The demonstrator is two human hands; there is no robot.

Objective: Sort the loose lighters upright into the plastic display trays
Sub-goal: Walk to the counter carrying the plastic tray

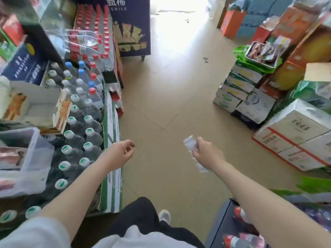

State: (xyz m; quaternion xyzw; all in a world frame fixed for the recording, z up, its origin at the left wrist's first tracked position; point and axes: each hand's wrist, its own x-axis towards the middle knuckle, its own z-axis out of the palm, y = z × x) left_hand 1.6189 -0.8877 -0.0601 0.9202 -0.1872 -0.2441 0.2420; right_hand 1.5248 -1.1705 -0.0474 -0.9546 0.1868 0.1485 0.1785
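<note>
White strip [190, 144] in R grip [206, 152]

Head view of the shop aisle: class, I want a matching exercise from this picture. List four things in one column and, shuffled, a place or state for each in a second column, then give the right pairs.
Column 1
1. left hand
2. right hand
3. green-capped bottles
4. white shoe

Column 2
A. packed in rows along the left of the aisle
B. on the floor at the bottom centre
C. fingers loosely curled, holding nothing
D. holding a blurred white strip of packaging

Pairs: 1-C, 2-D, 3-A, 4-B
</note>
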